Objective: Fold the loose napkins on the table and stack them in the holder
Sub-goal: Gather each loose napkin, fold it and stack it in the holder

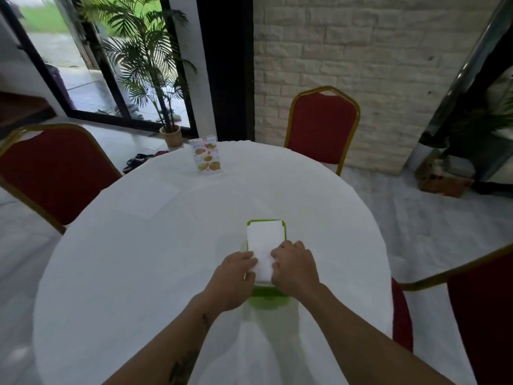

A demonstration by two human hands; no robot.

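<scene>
White napkins (263,240) sit in a lime-green holder (266,297) on a plain white tablecloth (138,273), ringed by red chairs (322,126) with gold frames, beside a pale cream brick-patterned wall (361,51).

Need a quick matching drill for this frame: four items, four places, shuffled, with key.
Items:
1. napkin holder
2. menu card
3. potted palm
4. flat loose napkin

Places:
A. floor by the window
B. table's far edge
C. table, left of centre
D. under left hand and right hand

Pairs: 1-D, 2-B, 3-A, 4-C
</scene>
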